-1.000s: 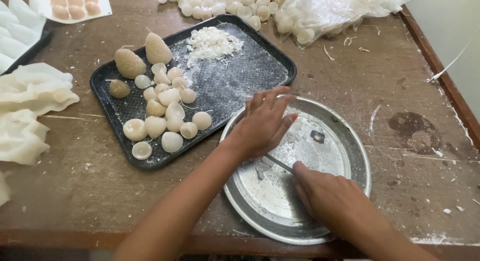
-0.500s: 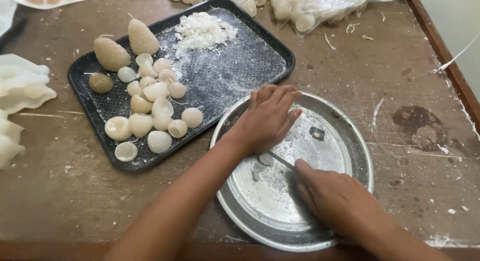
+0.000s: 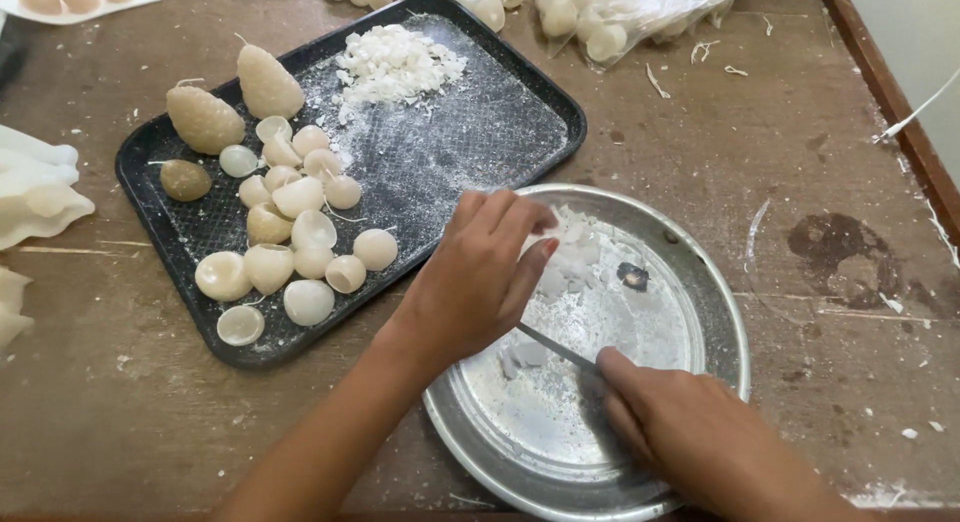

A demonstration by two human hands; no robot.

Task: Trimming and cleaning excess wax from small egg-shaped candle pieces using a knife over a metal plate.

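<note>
Worn brown wooden table (image 3: 700,112) leaves bare room to the right of the round metal pan (image 3: 720,322), whose near rim sits close to the table's front edge; a black tray (image 3: 480,132) of pale wax shells touches its left side. Over the pan, the left hand (image 3: 470,282) cups a small white wax piece. The right hand (image 3: 700,442) grips a thin blade (image 3: 555,347) pointing under the left fingers

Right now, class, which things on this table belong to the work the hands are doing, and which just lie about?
In use:
left hand
right hand
thin metal blade
round metal pan
white wax shavings

Lying about:
black rectangular tray
pale shell-shaped wax pieces
clear plastic bag
</note>
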